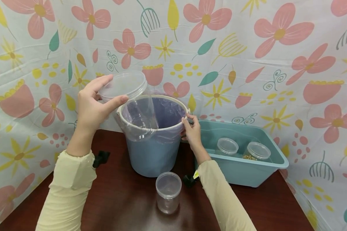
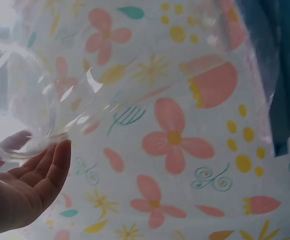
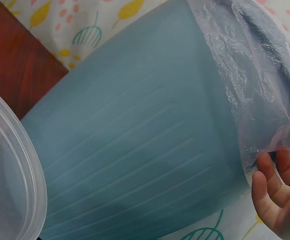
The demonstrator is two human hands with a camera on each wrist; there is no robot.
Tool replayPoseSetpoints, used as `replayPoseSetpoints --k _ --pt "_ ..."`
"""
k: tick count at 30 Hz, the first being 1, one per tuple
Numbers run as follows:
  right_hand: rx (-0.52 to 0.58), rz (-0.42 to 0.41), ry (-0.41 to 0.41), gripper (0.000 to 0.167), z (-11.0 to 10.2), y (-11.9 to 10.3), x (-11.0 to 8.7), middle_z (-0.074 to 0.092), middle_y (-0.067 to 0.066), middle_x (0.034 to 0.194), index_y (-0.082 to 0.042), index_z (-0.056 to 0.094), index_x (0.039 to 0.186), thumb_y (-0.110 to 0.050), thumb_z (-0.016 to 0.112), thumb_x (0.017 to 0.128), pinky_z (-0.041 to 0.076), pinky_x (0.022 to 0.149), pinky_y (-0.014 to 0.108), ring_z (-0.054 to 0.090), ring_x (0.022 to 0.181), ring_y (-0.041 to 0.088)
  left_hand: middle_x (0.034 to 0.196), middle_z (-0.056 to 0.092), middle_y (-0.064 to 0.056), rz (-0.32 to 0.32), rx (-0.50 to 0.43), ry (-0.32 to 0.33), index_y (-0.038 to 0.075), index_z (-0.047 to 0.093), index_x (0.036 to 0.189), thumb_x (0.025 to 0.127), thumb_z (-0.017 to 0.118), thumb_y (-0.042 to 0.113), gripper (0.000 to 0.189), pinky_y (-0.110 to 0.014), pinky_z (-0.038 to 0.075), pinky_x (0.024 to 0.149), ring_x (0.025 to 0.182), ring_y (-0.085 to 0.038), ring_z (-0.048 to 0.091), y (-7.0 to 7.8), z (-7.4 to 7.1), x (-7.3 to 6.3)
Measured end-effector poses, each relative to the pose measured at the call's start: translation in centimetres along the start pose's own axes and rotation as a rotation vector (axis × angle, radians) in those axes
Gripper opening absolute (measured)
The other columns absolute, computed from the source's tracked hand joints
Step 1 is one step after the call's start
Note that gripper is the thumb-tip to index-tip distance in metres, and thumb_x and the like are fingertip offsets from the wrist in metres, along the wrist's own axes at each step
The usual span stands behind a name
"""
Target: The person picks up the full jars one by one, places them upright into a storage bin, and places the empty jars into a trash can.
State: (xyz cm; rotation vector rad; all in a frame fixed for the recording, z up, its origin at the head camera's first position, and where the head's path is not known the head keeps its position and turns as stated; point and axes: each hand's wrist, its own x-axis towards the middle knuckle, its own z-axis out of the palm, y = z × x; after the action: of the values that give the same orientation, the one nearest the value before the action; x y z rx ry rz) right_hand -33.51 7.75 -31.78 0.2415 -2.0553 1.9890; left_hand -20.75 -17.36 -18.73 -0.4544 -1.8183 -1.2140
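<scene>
My left hand (image 1: 93, 102) grips a large clear plastic jar (image 1: 141, 120) near its lidded top, thumb on the near side and fingers on the far side. The jar tilts, its base lower and overlapping the front rim of a blue bucket (image 1: 153, 160) in the head view. A thin see-through bag lines the bucket and folds over its pale rim. On the bucket's right side, my right hand (image 1: 192, 130) pinches the rim and the liner bag (image 3: 265, 100). In the left wrist view, fingers (image 2: 45, 165) curl under the clear jar.
A smaller lidded clear jar (image 1: 168, 195) stands on the dark wooden table (image 1: 124, 205) in front of the bucket. To the right, a teal tub (image 1: 234, 171) holds two lidded jars, one with yellowish grains (image 1: 250, 157). Flower-patterned cloth (image 1: 243, 38) hangs behind and at both sides.
</scene>
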Motion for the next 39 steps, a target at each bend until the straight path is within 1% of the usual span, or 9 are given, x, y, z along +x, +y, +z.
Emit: replayPoseSetpoints --k 6,9,12,15,20,26,32,36,39 --pt "-0.011 0.006 0.004 0.041 0.0 0.4 0.1 0.052 0.0 0.053 -0.01 0.047 0.125 -0.029 0.053 0.089 0.044 0.041 0.037 0.051 0.044 0.013 0.124 0.052 -0.004 -0.018 0.052 0.066 0.004 0.055 0.123 0.061 0.083 0.027 0.072 -0.031 0.042 0.085 0.111 -0.008 0.046 -1.4 1.7 -0.1" --pt "-0.013 0.006 0.007 0.041 0.1 0.4 0.1 0.051 0.0 0.053 -0.01 0.047 0.125 -0.029 0.053 0.089 0.043 0.039 0.031 0.051 0.043 0.013 0.128 0.048 -0.006 -0.017 0.033 0.108 0.003 0.051 0.126 0.06 0.082 0.036 0.08 -0.039 0.04 0.089 0.116 -0.009 0.042 -2.1 2.5 -0.3" --pt "-0.012 0.002 0.015 0.041 0.1 0.4 0.1 0.051 0.0 0.052 -0.009 0.047 0.125 -0.029 0.054 0.089 0.043 0.039 0.033 0.051 0.043 0.013 0.131 0.045 -0.007 -0.007 0.019 0.145 0.001 0.047 0.128 0.058 0.077 0.051 0.091 -0.037 0.039 0.091 0.12 -0.01 0.039 -2.8 3.4 -0.4" --pt "-0.02 -0.004 0.019 0.041 0.1 0.5 0.0 0.051 0.0 0.052 -0.01 0.048 0.125 -0.029 0.053 0.089 0.045 0.044 0.042 0.051 0.043 0.014 0.133 0.042 -0.007 -0.003 0.015 0.152 -0.001 0.043 0.13 0.059 0.076 0.051 0.093 -0.033 0.038 0.091 0.122 -0.01 0.036 -3.6 4.2 -0.6" --pt "-0.026 -0.007 0.02 0.041 0.1 0.5 0.0 0.051 0.001 0.052 -0.011 0.049 0.125 -0.03 0.054 0.089 0.045 0.047 0.049 0.051 0.043 0.014 0.136 0.039 -0.008 -0.029 0.006 0.093 -0.002 0.039 0.132 0.065 0.08 0.031 0.086 -0.031 0.036 0.092 0.124 -0.01 0.033 -4.8 5.3 -1.3" --pt "-0.023 -0.006 0.02 0.041 0.1 0.5 0.1 0.051 0.002 0.052 -0.011 0.048 0.125 -0.03 0.053 0.089 0.044 0.041 0.038 0.05 0.043 0.014 0.133 0.04 -0.016 -0.017 0.134 -0.037 -0.007 0.041 0.13 0.063 0.075 0.049 0.094 -0.036 0.033 0.096 0.125 -0.022 0.033 -6.3 6.0 -2.2" --pt "-0.017 -0.033 0.014 0.041 0.0 0.4 0.1 0.051 0.005 0.053 -0.009 0.048 0.125 -0.029 0.052 0.09 0.044 0.042 0.042 0.051 0.043 0.016 0.135 0.038 -0.016 -0.078 0.197 -0.164 -0.006 0.04 0.13 0.065 0.079 0.035 0.086 -0.042 0.027 0.099 0.128 -0.027 0.027 -7.9 6.1 -3.1" --pt "-0.009 -0.04 0.011 0.041 0.0 0.4 0.0 0.051 0.006 0.053 -0.008 0.047 0.125 -0.028 0.052 0.09 0.043 0.039 0.037 0.05 0.042 0.017 0.135 0.038 -0.016 -0.122 0.232 -0.202 -0.004 0.039 0.132 0.067 0.078 0.036 0.086 -0.045 0.028 0.098 0.126 -0.03 0.03 -8.9 6.4 -3.8" --pt "-0.01 -0.044 0.008 0.041 0.1 0.5 0.0 0.051 0.005 0.052 -0.009 0.047 0.125 -0.029 0.052 0.09 0.042 0.038 0.032 0.05 0.042 0.017 0.135 0.036 -0.019 -0.117 0.258 -0.234 -0.005 0.037 0.133 0.067 0.077 0.038 0.088 -0.047 0.029 0.096 0.125 -0.033 0.031 -9.5 6.7 -4.2"
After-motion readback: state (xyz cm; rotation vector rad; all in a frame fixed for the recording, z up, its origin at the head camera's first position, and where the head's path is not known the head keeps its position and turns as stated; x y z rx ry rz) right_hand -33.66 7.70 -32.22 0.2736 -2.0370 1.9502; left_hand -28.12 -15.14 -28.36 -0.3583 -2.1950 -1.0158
